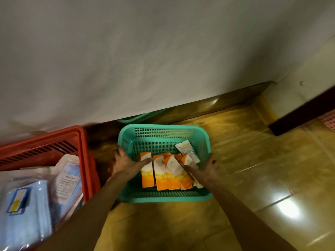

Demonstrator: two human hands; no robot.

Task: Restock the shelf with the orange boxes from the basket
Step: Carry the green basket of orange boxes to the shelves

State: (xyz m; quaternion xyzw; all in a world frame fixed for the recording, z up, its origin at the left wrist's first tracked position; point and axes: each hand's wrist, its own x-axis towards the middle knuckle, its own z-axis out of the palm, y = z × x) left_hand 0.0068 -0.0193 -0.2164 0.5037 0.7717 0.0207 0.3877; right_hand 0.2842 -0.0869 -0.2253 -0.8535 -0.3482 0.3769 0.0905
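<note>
We see a teal basket (163, 132) of perforated plastic holding orange boxes (164, 173) of smooth printed card, faintly sheened. At nine o'clock from it sits a red crate (54, 138) — slotted plastic, semi-gloss — filled with clear glossy film packets (27, 211). The floor tiles (272, 178) are polished and mirror-bright at four o'clock, while the wall (145, 51) at twelve o'clock looks matt — plaster-like.

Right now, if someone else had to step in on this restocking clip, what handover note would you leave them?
Left hand: inside the teal basket, fingers against the left side of the orange boxes; no firm grip visible.
Right hand: in the basket at the right side of the boxes, likewise gathering, nothing lifted.
Boxes: all lying in the basket on the floor, one white-faced box leaning at the back right.
Done: nothing shelved that shows.
Left: lift the boxes and stock the shelf, which is out of view.
</note>
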